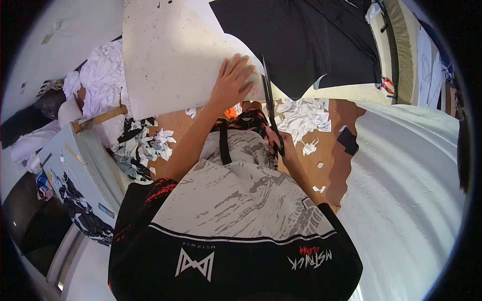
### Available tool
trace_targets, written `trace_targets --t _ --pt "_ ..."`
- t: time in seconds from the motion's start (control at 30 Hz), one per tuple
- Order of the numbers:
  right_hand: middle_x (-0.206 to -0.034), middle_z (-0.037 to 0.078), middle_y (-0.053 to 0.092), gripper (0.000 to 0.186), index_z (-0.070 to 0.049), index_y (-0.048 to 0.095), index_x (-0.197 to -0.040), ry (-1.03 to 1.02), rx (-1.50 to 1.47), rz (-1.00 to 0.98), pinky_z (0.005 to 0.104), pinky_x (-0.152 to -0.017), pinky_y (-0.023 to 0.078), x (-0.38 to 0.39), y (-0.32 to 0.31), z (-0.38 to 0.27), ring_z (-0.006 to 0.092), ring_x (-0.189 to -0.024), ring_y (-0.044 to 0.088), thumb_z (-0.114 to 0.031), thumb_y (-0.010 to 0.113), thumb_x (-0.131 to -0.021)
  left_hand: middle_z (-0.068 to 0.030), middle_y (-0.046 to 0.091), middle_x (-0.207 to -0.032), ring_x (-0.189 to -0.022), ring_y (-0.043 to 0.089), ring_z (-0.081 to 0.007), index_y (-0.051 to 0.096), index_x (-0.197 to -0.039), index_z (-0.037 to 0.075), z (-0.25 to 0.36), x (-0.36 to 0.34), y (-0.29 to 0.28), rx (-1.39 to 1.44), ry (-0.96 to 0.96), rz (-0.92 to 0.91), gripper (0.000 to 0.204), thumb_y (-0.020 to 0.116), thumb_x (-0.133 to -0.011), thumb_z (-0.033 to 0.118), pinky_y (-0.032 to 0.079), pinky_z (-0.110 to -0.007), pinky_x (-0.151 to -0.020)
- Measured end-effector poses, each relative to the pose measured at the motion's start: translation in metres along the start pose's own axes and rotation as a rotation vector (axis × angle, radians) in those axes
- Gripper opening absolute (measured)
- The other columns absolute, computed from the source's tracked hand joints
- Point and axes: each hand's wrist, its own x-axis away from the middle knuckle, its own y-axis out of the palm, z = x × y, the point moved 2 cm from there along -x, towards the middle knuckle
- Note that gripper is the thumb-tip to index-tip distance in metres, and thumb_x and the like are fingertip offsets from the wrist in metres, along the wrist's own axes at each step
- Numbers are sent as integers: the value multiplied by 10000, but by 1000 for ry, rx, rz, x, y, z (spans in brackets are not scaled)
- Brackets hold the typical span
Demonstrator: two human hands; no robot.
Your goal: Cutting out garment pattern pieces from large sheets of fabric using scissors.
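Note:
My left hand [232,86] lies flat on a pale sheet [165,60] that covers the left part of the table, fingers spread and pointing away from me. In my right hand [276,140], near the table's front edge, is a pair of large black scissors [269,95]. Their long blades point away from me, over the table edge and alongside the black cloth [301,45]. That cloth is spread over the right part of the table, with a curved left edge and a pointed corner hanging at the front. A small curled flap shows near its front right.
White scraps [304,118] litter the brown floor [321,150] under the table. Mixed black and white scraps [143,145] lie at the left, below a heap of white cloth [105,70]. A large white sheet [406,190] drapes along the right. A grey cabinet-like piece [83,165] stands left.

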Motion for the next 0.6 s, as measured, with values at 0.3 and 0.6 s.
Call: trace_targets --t 0.3,0.6 --pt "-577 -20 584 500 -43 749 -792 90 237 88 252 -468 362 13 -17 -10 76 -474 548 -520 848 -906 -121 489 -1624 -1559 387 -338 664 -1405 138 -2 12 -7 35 -35 16 478 736 -975 333 279 -572 -1282" --pt "-542 -14 538 525 -107 555 -659 77 438 78 261 -436 348 16 -33 -16 80 -433 516 -442 843 -943 -135 476 -1634 -1550 402 -336 666 -1404 133 -6 24 -17 40 -41 42 498 758 -952 319 301 -563 -1278"
